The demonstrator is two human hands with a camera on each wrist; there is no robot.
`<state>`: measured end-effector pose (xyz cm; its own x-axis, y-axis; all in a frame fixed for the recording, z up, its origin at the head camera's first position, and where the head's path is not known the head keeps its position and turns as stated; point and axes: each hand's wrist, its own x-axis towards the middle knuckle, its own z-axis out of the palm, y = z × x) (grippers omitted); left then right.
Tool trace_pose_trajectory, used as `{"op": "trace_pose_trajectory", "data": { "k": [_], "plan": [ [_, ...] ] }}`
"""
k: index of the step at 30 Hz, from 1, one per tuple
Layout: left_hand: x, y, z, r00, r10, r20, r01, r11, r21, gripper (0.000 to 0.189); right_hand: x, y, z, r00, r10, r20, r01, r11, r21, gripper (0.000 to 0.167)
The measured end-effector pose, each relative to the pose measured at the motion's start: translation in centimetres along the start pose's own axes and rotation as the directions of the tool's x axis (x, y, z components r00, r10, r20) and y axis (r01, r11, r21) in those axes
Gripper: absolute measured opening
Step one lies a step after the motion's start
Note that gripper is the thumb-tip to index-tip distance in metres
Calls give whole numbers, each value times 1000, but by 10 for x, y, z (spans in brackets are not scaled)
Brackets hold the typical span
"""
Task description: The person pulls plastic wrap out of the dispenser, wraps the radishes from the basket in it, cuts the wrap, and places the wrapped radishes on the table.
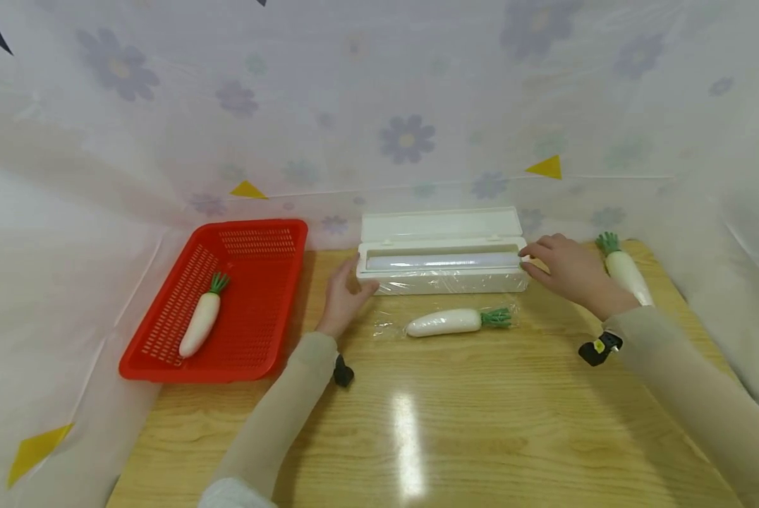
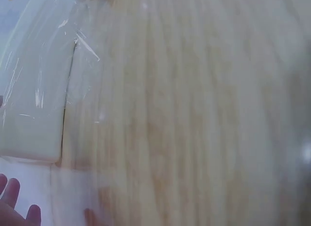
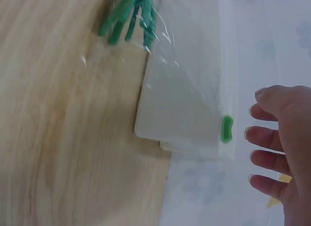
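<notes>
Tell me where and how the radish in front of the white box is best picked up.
Likely from above, by the middle of the radish, fingers on its far side, thumb on the near side. It lies on its side, long and rounded, roughly parallel to the box, with table showing between for fingers. The thin leaves and clear film past both ends look like poorer grips.

Wooden table (image 1: 481,423), red basket (image 1: 252,317) left, open white box (image 1: 449,284), radish (image 1: 446,322) apparently in clear film (image 1: 389,324), second radish (image 1: 630,276) right
</notes>
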<state>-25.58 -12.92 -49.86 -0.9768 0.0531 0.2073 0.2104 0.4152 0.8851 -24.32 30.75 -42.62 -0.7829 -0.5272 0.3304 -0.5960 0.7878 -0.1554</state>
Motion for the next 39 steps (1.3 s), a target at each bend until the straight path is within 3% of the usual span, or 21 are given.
{"op": "trace_pose_trajectory", "data": {
  "k": [2, 5, 8, 10, 12, 15, 19, 22, 26, 33, 39],
  "plan": [
    [-3, 0, 0, 1000, -13, -20, 14, 1000, 24, 75, 0, -10, 6, 996, -65, -56, 64, 998, -20, 22],
    [-9, 4, 1, 995, -8, -101, 12, 999, 45, 67, -1, -26, 17, 978, -171, -115, 168, 985, -43, 24],
    [-16, 14, 6, 979, 59, -197, -45, 996, 73, 48, -4, -43, 31, 951, -273, -147, 266, 962, -68, 19],
    [-21, 24, 12, 971, 129, -204, -105, 987, 124, 35, -5, -53, 42, 935, -323, -145, 316, 946, -67, 21],
    [-28, 34, 20, 968, 208, -142, -181, 966, 182, 25, -7, -64, 52, 929, -346, -131, 339, 938, -73, 26],
    [-37, 47, 34, 961, 272, 55, -276, 920, 279, 23, -10, -77, 66, 934, -344, -91, 339, 938, -69, 30],
    [-48, 58, 53, 922, 237, 306, -346, 861, 373, 31, -15, -88, 79, 949, -313, -51, 309, 949, -67, 40],
    [-53, 62, 63, 889, 214, 404, -389, 818, 424, 35, -16, -94, 86, 960, -279, -38, 276, 959, -60, 43],
    [-55, 61, 73, 874, 190, 447, -414, 772, 482, 40, -17, -100, 90, 973, -229, -15, 228, 972, -52, 47],
    [-54, 59, 86, 885, 128, 448, -413, 664, 623, 49, -13, -104, 92, 983, -179, 43, 182, 979, -94, 44],
    [-53, 60, 93, 894, 83, 440, -396, 605, 691, 53, -10, -100, 96, 985, -170, 27, 172, 979, -113, 42]
  ]
}}
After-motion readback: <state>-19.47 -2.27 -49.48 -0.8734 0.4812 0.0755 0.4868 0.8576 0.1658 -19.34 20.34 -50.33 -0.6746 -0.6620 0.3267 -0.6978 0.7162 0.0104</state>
